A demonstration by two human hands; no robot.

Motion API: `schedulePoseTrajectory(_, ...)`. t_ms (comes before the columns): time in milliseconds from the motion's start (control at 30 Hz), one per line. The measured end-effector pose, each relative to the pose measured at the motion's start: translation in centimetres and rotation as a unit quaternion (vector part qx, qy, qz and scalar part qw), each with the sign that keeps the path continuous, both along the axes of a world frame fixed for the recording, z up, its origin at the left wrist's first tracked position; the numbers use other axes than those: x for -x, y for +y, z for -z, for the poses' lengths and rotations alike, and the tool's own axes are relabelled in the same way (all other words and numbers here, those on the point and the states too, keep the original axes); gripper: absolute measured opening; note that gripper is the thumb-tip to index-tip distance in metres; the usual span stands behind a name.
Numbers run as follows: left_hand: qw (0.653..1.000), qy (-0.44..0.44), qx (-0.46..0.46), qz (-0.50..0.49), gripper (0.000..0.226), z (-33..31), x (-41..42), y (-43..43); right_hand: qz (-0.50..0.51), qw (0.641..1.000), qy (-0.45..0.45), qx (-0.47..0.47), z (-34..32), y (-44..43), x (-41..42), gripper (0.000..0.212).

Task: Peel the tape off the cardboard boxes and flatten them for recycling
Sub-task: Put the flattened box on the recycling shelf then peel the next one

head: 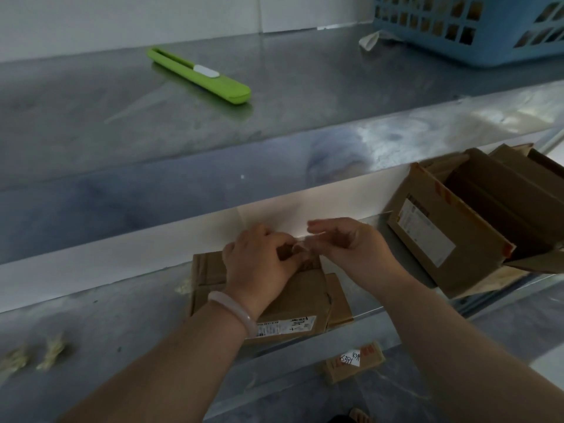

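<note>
Scrap of cardboard lies at bottom centre, the flat box just beyond it on a shelf. Over the box the left hand and right hand both pinch a clear tape strip between them. An open box stands mid-right; a green cutter lies upper left, a blue basket upper right.

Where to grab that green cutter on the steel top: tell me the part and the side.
Grip the green cutter by its solid rounded near end, short of the white slider. It lies flat and diagonal on the steel top, so come from above, pinching across its narrow width.
</note>
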State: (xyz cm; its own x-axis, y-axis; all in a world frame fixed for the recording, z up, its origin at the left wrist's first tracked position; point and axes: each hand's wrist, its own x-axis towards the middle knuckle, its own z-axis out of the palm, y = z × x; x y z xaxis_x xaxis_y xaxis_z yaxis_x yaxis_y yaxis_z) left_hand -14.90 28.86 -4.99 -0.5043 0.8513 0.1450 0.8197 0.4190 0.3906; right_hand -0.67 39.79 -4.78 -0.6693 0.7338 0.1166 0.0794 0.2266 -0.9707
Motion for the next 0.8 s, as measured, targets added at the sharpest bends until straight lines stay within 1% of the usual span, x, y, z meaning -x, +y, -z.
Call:
schedulePoseTrajectory(33, 1.0, -0.007, -0.006, -0.002, 0.038, 0.1, 0.0, 0.1, 0.033, 0.999, 0.004, 0.004, 0.2, 0.2, -0.3, 0.032)
schedulePoseTrajectory(67, 1.0, -0.013, -0.011, -0.003, 0.037, 0.1, 0.0, 0.2, 0.063, 0.998, -0.014, 0.003, 0.4, 0.2, -0.6, 0.035)
schedulePoseTrajectory(100, 1.0, -0.018, -0.018, 0.0, 0.035, 0.1, 0.0, 0.3, 0.071, 0.996, -0.044, 0.012, 0.6, 0.2, -0.9, 0.039)
schedulePoseTrajectory(167, 0.999, -0.02, -0.037, 0.017, 0.026, -0.1, -0.1, 0.4, 0.026, 0.992, -0.111, 0.06, 1.3, -0.4, -1.3, 0.052)
schedulePoseTrajectory(200, 0.998, -0.013, -0.048, 0.029, 0.021, -0.2, -0.2, 0.4, 0.01, 0.988, -0.128, 0.085, 1.8, -0.8, -1.2, 0.053)
schedulePoseTrajectory(233, 0.998, 0.002, -0.054, 0.041, 0.016, -0.3, -0.3, 0.5, 0.007, 0.986, -0.124, 0.108, 2.3, -1.3, -1.1, 0.049)
schedulePoseTrajectory(300, 0.995, 0.056, -0.056, 0.059, 0.01, -0.4, -0.6, 0.5, 0.012, 0.986, -0.082, 0.147, 2.5, -2.1, -0.9, 0.039)
schedulePoseTrajectory(367, 0.992, 0.098, -0.053, 0.061, 0.007, -0.6, -0.8, 0.8, 0.003, 0.986, -0.058, 0.159, 2.5, -2.2, -0.8, 0.033)
schedulePoseTrajectory(433, 0.992, 0.11, -0.04, 0.045, 0.006, -0.8, -0.7, 1.2, -0.011, 0.985, -0.057, 0.164, 2.4, -2.0, -0.9, 0.028)
schedulePoseTrajectory(533, 0.995, 0.089, -0.036, 0.023, 0.007, -0.6, -0.2, 1.7, 0.0, 0.986, -0.054, 0.157, 2.5, -2.1, -0.7, 0.028)
schedulePoseTrajectory(667, 0.997, 0.025, -0.073, -0.018, 0.008, -0.4, 0.4, 1.6, 0.033, 0.986, -0.056, 0.15, 3.1, -2.4, -0.1, 0.029)
schedulePoseTrajectory(800, 0.993, -0.032, -0.105, -0.033, 0.007, -0.2, 0.5, 1.5, 0.048, 0.986, -0.063, 0.145, 3.4, -2.4, 0.1, 0.037)
